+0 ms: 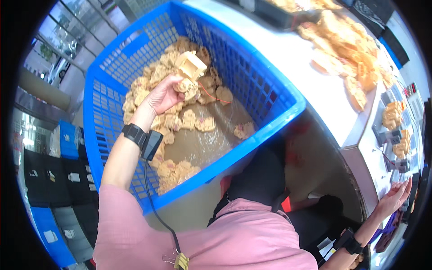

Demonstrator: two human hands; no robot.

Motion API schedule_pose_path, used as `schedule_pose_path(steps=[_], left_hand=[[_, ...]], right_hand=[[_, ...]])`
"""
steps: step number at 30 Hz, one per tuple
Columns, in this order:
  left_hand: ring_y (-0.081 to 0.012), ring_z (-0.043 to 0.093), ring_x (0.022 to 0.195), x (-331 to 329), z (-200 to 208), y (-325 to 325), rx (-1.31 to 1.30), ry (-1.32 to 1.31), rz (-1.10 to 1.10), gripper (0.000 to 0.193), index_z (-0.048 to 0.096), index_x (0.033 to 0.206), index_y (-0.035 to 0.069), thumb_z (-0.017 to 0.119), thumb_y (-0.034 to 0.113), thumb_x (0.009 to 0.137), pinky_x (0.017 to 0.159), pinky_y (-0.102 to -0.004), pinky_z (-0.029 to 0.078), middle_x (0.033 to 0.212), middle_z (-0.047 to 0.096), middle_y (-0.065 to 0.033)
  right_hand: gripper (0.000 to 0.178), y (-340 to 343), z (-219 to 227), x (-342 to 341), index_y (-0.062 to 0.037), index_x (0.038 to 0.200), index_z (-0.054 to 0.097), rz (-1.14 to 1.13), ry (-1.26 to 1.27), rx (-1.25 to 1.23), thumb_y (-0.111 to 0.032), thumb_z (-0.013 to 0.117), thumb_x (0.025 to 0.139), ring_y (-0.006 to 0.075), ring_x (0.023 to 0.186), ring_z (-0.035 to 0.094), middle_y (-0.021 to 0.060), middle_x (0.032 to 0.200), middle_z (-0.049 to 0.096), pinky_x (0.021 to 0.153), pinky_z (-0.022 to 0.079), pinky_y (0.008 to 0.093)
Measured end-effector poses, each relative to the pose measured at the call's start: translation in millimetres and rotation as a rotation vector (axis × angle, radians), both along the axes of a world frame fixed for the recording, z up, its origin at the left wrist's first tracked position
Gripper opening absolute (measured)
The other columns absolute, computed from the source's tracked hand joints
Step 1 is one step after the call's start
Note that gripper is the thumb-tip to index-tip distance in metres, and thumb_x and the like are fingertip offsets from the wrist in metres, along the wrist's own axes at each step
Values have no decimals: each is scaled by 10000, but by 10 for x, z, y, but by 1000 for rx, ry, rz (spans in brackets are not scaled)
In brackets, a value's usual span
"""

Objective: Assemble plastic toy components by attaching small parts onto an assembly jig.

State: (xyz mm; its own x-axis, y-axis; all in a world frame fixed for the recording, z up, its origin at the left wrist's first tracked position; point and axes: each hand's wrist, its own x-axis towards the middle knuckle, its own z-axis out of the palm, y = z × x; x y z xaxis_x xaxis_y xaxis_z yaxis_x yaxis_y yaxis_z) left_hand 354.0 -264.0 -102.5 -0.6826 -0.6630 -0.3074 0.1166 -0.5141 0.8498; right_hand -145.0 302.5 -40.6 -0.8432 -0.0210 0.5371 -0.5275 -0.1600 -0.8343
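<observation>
My left hand (167, 94) reaches over the blue plastic basket (288, 92), its fingers closed on a tan moulded plastic part (191, 65). That part has a box-shaped opening on top, and a thin red-orange wire (218, 98) trails from beside it. Many similar tan parts (148, 83) lie heaped below in the basket. Far to the right, my right hand (392, 198) hovers by the edge of the white worktable (360, 135). Its fingers are stretched out and I see nothing in them. Small metal fixtures (391, 137) bearing tan parts are near that hand.
A pile of tan parts (353, 49) covers the far part of the worktable, beside a dark tray (274, 13). Black and blue bins (51, 229) stand at the left. A cable (155, 202) runs from my left wrist to a clip on my pink shirt.
</observation>
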Motion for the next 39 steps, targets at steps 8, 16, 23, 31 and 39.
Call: schedule_pose_path(steps=[8,16,23,31,39], left_hand=[[-249,617,1126,-1504,1385,796,245,517,-318,441,583,1233,-11,624,337,965,796,-338,582,1167,645,-112],[-332,585,1255,-2483,1701,1836,395,499,-566,600,411,1440,-75,510,336,1014,874,-349,623,1438,495,-223],[-381,513,1344,-3014,1685,2139,477,517,-768,563,365,1478,-85,451,258,1041,981,-366,586,1513,409,-273],[-268,655,1178,-3430,1745,2477,367,429,-761,532,465,1394,-26,571,344,1026,883,-283,623,1307,616,-195],[-160,664,957,-3999,2132,2991,-626,244,-698,513,458,1395,35,604,329,1000,826,-275,570,1172,641,-122]], right_hand=[[349,501,176,216,-37,1369,547,-487,221,348,-211,537,1066,133,1109,572,65,1242,598,976,437,272],[343,400,0,257,-46,1358,540,-142,102,371,-105,569,1021,144,1071,583,82,1144,617,944,451,281],[345,323,87,272,-66,1346,548,12,30,198,-88,595,1005,134,1009,621,72,1106,649,905,472,276],[308,362,104,337,-65,1264,602,-29,27,186,-87,659,962,101,936,613,31,1021,622,849,482,255],[246,343,225,448,-48,1117,639,60,-11,161,-110,730,897,117,847,613,37,890,625,777,486,270]])
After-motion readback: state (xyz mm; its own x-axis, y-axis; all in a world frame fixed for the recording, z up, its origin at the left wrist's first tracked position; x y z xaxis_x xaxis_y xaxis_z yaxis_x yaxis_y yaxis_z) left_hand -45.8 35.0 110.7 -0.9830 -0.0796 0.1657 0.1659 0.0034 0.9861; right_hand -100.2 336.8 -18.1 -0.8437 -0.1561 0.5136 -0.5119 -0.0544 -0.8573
